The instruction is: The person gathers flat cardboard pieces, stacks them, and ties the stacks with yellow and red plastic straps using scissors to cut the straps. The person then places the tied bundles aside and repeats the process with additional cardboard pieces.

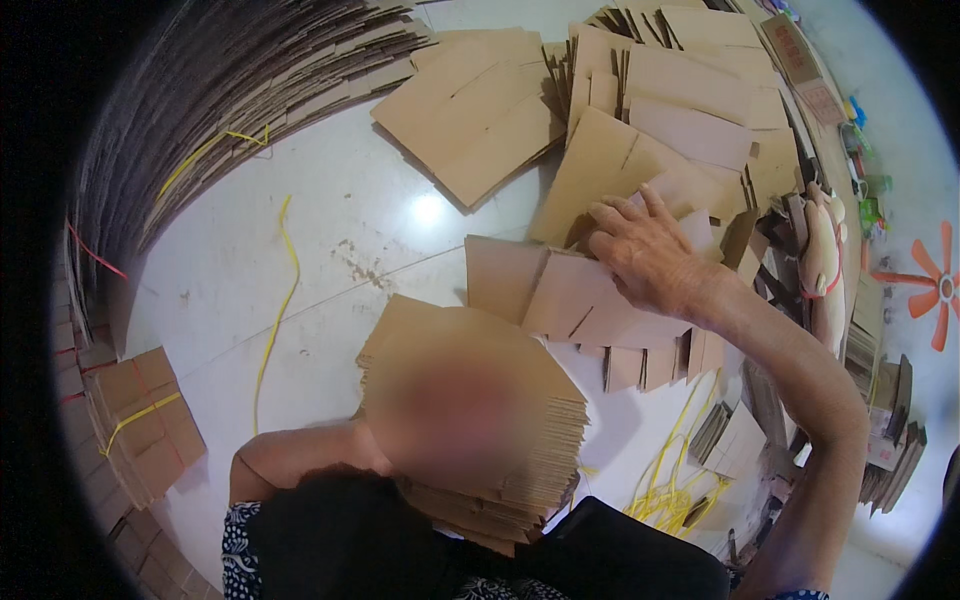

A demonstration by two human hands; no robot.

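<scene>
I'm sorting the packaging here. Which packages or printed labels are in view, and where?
Flat brown cartons: loose heap, top centre, under the right hand.
Stack of flat cartons: on the lap, brown.
Tied bundle: lower left, brown, yellow strap.
Printed cartons: top right, brown with red print.

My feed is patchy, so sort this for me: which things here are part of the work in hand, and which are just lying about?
In hand:
right hand, flat on loose cardboard sheets
lap stack of sheets, with the left arm beside it; the left hand is hidden

Lying about:
yellow strap on the floor
tied bundle at left
strap tangle
orange fan
</scene>
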